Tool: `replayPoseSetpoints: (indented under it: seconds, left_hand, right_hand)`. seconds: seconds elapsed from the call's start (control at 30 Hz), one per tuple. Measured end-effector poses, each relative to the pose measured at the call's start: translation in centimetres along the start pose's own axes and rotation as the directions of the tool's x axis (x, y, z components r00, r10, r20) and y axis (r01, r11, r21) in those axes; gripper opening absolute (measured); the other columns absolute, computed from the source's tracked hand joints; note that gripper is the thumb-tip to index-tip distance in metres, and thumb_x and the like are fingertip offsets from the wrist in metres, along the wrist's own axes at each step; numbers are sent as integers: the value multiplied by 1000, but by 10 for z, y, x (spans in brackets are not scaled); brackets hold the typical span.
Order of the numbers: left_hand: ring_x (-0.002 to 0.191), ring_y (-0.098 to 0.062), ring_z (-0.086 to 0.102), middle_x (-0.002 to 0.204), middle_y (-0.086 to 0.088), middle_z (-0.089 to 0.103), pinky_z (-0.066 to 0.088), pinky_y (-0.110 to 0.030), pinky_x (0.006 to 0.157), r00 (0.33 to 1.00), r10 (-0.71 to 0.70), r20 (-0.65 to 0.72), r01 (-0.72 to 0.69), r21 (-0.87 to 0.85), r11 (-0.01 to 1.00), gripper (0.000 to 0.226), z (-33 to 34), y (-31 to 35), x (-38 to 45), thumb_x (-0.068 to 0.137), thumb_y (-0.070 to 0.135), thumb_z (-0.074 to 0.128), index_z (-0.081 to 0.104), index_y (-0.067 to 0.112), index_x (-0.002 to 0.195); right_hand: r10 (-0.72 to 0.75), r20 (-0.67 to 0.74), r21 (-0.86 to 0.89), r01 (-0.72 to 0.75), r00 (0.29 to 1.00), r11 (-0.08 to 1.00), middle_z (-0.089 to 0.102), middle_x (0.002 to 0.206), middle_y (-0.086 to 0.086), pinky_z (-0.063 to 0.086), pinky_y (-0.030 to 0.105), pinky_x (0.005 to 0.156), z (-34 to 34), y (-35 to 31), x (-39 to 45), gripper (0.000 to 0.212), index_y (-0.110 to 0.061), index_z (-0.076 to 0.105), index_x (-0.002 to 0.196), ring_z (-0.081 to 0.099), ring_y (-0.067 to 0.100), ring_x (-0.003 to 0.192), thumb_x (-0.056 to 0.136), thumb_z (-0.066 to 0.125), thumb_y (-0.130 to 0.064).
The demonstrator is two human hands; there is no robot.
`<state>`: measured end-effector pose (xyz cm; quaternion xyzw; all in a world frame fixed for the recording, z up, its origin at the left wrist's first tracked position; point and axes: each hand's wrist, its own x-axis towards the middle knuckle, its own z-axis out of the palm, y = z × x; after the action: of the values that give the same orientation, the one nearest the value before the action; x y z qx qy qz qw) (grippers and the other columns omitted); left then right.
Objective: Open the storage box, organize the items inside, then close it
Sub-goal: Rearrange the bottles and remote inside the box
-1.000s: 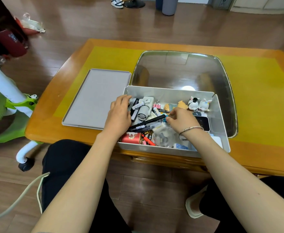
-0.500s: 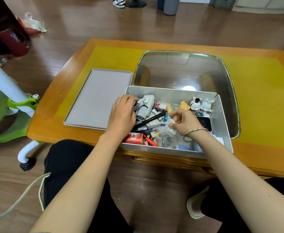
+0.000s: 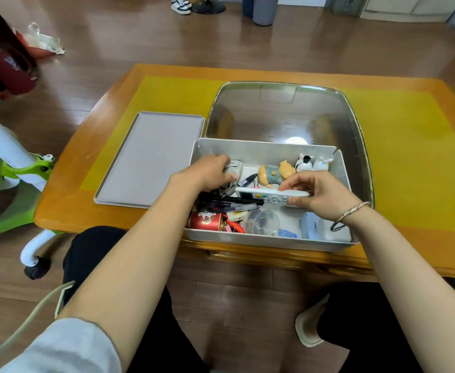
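The open white storage box (image 3: 264,151) stands at the table's near edge, its grey lid (image 3: 151,157) lying flat to its left. My right hand (image 3: 320,193) grips a white remote control (image 3: 268,195) and holds it above the box's middle. My left hand (image 3: 207,172) reaches into the box's left side, fingers curled over a white device (image 3: 234,168); what it holds is hidden. Inside lie several black pens (image 3: 229,204), a red tin (image 3: 205,220), a bear toy (image 3: 273,172), two small animal figures (image 3: 312,162) and a clear round item (image 3: 264,222).
The box sits on a wooden table (image 3: 67,211) with a yellow mat (image 3: 409,157) and a glass inset (image 3: 280,111) behind it. A green and white chair (image 3: 8,168) stands at the left. My knees are under the table edge.
My right hand has lifted the white remote control out of the clutter. The bear toy is now uncovered at the back. My left hand has shifted slightly toward the box's back left.
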<state>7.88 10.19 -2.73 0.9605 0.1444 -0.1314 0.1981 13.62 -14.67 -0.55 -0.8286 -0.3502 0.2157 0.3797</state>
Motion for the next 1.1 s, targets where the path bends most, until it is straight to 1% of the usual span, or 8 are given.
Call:
replayPoseSetpoints:
  seconds: [0.1, 0.27, 0.43, 0.6, 0.77, 0.9, 1.0, 1.1]
  left_hand:
    - [112, -29, 56, 132, -12, 54, 49, -39, 93, 997, -27, 79, 26, 16, 1000, 65, -6, 5, 0, 85, 44, 68, 43, 13, 136]
    - [77, -23, 62, 115, -8, 60, 54, -35, 77, 999, -40, 22, 38, 58, 998, 52, -11, 12, -3, 80, 35, 68, 47, 19, 125]
    - [93, -24, 57, 111, -9, 58, 51, -35, 81, 999, -15, -37, 14, -27, 1000, 47, -14, 12, -9, 78, 27, 72, 52, 12, 118]
    - [87, -19, 57, 101, -2, 57, 46, -27, 72, 995, 15, -94, -26, -114, 993, 39, -29, -2, -32, 75, 20, 75, 59, 16, 110]
    - [89, -16, 60, 101, 2, 63, 44, -24, 74, 999, 15, 44, -11, -98, 995, 32, -35, -11, -53, 76, 18, 76, 65, 19, 106]
    - [94, -17, 57, 106, 3, 60, 45, -25, 77, 997, 19, 76, -15, -58, 998, 41, -30, -9, -57, 77, 19, 75, 60, 21, 115]
    - [92, -17, 57, 104, 3, 55, 50, -29, 79, 996, 27, 83, -23, -47, 999, 46, -20, -8, -60, 78, 21, 72, 52, 22, 120]
    - [77, -8, 55, 91, 5, 58, 45, -19, 64, 997, 50, -54, -56, -137, 989, 30, -22, -9, -64, 82, 25, 67, 57, 26, 110]
  right_hand:
    - [20, 51, 33, -22, 998, 999, 65, 79, -2, 50, 10, 72, -2, 4, -3, 35, -26, 66, 86, 57, 0, 68, 73, 73, 7]
    - [39, 124, -4, -38, 992, 999, 58, 79, -7, 52, 15, 76, 2, 8, 0, 40, -24, 65, 97, 56, 3, 70, 74, 72, 8]
    - [98, 182, -267, -47, 978, 963, 55, 85, -6, 49, 21, 79, 11, 8, 6, 45, -21, 62, 115, 56, 10, 79, 78, 67, 3]
    - [93, 186, -263, -42, 978, 964, 65, 101, 5, 52, 30, 88, 11, 6, 8, 46, -18, 63, 113, 62, 19, 92, 77, 57, 11]
    - [91, 192, -259, -39, 977, 965, 66, 106, 4, 48, 22, 89, 12, 5, 14, 44, -15, 62, 107, 61, 15, 97, 77, 50, 15]
    - [90, 166, -285, -40, 982, 958, 67, 101, 12, 51, 35, 90, 12, 1, 18, 40, -10, 65, 98, 62, 26, 96, 76, 44, 15]
    - [87, 193, -280, -30, 977, 960, 66, 101, 6, 52, 19, 80, 18, -4, 19, 45, -11, 64, 101, 62, 22, 96, 76, 40, 17]
    - [73, 174, -247, -28, 982, 969, 66, 107, 4, 43, 7, 77, 25, -9, 20, 44, -9, 63, 109, 61, 13, 96, 79, 41, 16]
